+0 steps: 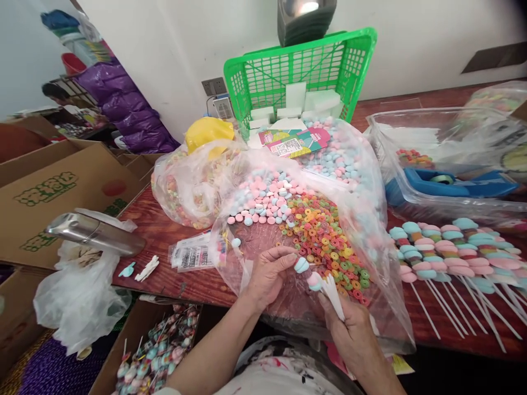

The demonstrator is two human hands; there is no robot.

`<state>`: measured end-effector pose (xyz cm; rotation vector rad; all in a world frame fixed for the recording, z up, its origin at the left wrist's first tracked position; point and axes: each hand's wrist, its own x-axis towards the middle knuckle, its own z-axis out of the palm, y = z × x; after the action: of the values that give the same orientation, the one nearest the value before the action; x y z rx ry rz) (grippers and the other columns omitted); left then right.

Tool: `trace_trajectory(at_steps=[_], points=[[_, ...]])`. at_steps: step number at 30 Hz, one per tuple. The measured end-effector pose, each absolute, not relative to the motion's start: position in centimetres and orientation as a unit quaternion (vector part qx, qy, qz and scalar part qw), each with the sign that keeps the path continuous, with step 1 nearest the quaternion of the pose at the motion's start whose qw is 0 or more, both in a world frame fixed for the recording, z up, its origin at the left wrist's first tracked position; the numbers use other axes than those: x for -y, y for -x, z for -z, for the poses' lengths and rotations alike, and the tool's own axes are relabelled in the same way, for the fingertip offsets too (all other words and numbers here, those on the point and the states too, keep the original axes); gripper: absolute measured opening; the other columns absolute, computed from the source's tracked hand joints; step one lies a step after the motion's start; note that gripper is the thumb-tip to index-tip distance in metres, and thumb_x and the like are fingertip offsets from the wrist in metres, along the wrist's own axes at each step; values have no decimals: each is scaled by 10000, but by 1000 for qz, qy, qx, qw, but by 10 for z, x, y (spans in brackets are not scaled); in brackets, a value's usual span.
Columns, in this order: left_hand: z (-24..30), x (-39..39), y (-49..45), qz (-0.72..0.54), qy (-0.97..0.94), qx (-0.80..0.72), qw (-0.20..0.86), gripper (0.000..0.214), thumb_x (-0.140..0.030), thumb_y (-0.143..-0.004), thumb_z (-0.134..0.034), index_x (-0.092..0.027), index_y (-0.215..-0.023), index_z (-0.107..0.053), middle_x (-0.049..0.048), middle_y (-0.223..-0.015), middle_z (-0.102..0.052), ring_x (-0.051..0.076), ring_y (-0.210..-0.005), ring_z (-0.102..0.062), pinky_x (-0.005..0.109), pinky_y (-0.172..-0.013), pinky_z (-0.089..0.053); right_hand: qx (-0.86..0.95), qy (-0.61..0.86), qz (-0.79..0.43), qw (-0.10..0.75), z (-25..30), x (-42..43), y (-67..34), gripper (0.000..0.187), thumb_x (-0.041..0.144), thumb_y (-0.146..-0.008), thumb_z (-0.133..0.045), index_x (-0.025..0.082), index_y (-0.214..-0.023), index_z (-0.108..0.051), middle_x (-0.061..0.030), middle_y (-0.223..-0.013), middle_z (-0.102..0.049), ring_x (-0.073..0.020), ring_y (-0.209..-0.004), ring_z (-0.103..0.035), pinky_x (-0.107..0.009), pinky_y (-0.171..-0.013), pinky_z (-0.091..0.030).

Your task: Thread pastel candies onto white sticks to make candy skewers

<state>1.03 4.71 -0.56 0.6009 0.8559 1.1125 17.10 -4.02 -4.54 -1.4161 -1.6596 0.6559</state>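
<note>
My left hand (269, 277) is closed, thumb and finger pinched at a pale blue marshmallow-like candy (302, 265) with a darker piece beside it. My right hand (349, 326) is wrapped around several white sticks (332, 296). Close to their upper ends is a pink and blue candy (314, 281), apparently threaded on one stick. Just beyond my hands, colourful gummy rings (319, 230) lie in a heap on a clear plastic sheet. Pink, blue and white candies (263, 200) are piled behind them. Finished-looking candy skewers (457, 258) lie in a stack at the right.
A green basket (300, 60) with white boxes stands against the wall. At right is a clear tub (444, 192) with a blue tape dispenser (453, 182). A steel flask (96, 233) lies at left, above a box of wrapped lollipops (160, 351). Cardboard cartons (74, 192) stand further left.
</note>
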Motion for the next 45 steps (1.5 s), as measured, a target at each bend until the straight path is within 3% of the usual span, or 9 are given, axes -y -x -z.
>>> trace_trajectory(at_steps=[6,21,24,26,28,29,33,41,45], points=[[5,-36,-24,-491,-265,-307,771,305,-331,-694,-808,-95,-882,-760,116,-839,-744,169,-694,-676,287,-691,-502,633,593,-278,414,62,47,-172,343,381,-936,-477,167,-836,-726,-21,-575,-629,-155,-493,-554,-220,-512,-478],[27,-10,-31,-455,-308,-341,763,420,-456,-657,-812,-112,-896,-770,93,-789,-750,155,-679,-658,288,-730,-505,625,577,-272,449,60,44,-163,363,393,-918,-505,204,-649,-660,3,-513,-568,-145,-437,-522,-233,-464,-455],[15,-43,0,-443,-450,-413,657,426,-485,-801,-675,-124,-1018,-736,102,-890,-750,170,-726,-657,322,-744,-524,615,584,-274,454,61,39,-175,430,402,-896,-546,204,-514,-547,12,-481,-518,-129,-416,-482,-225,-424,-405],[5,-78,31,-437,-574,-519,459,361,-403,-903,-558,-160,-1139,-681,96,-1000,-733,173,-811,-655,333,-788,-523,592,600,-272,464,64,36,-185,446,416,-892,-557,198,-503,-533,15,-472,-499,-125,-415,-477,-221,-418,-398],[-1,-111,61,-335,-692,-611,187,229,-272,-878,-583,-158,-1037,-702,99,-1031,-708,205,-947,-631,366,-891,-487,577,607,-271,475,68,36,-191,445,415,-899,-550,191,-514,-548,15,-476,-501,-123,-418,-482,-215,-425,-409],[-2,-125,73,-308,-703,-623,151,137,-195,-819,-630,-141,-912,-717,115,-989,-702,238,-974,-616,404,-924,-462,580,601,-276,475,71,36,-192,441,409,-903,-544,189,-521,-555,13,-483,-510,-123,-423,-491,-212,-430,-415],[7,-145,92,-257,-733,-620,109,113,-73,-752,-608,-154,-710,-675,96,-853,-685,242,-916,-613,394,-893,-459,618,566,-283,467,77,38,-183,408,373,-914,-525,198,-545,-526,3,-529,-549,-129,-466,-516,-212,-462,-425],[23,-152,84,-242,-741,-620,88,234,-175,-895,-484,-161,-1025,-678,32,-835,-689,151,-738,-622,271,-709,-493,687,523,-222,454,83,36,-178,273,271,-924,-471,214,-687,-593,10,-548,-555,-136,-462,-526,-214,-473,-444],[26,-163,77,-212,-765,-605,61,174,-158,-859,-537,-156,-831,-709,61,-824,-665,195,-826,-607,325,-799,-484,712,497,-179,462,80,34,-176,248,193,-918,-430,202,-922,-678,9,-577,-575,-138,-459,-530,-214,-479,-456]])
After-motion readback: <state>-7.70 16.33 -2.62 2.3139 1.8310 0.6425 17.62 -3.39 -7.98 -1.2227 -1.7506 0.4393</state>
